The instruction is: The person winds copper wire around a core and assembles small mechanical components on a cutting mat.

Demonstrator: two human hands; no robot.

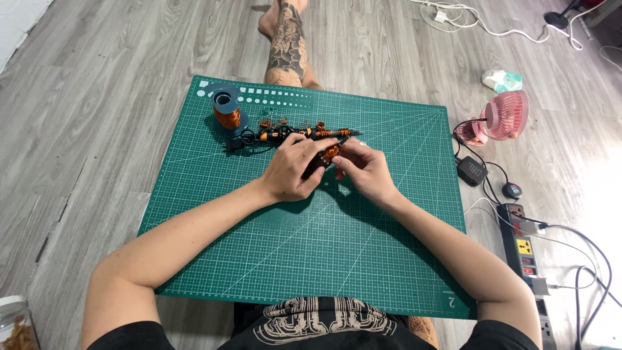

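Both hands meet over the far middle of a green cutting mat. My left hand grips a small dark piece wound with copper wire. My right hand pinches the same wire-wrapped piece from the right side. Just beyond the hands lies a black and orange hand tool with small copper wire coils around it. A spool of copper wire stands at the mat's far left.
A pink desk fan sits right of the mat, with a small black speaker, a power strip and cables. A tattooed leg stretches beyond the mat. A jar is at the bottom left.
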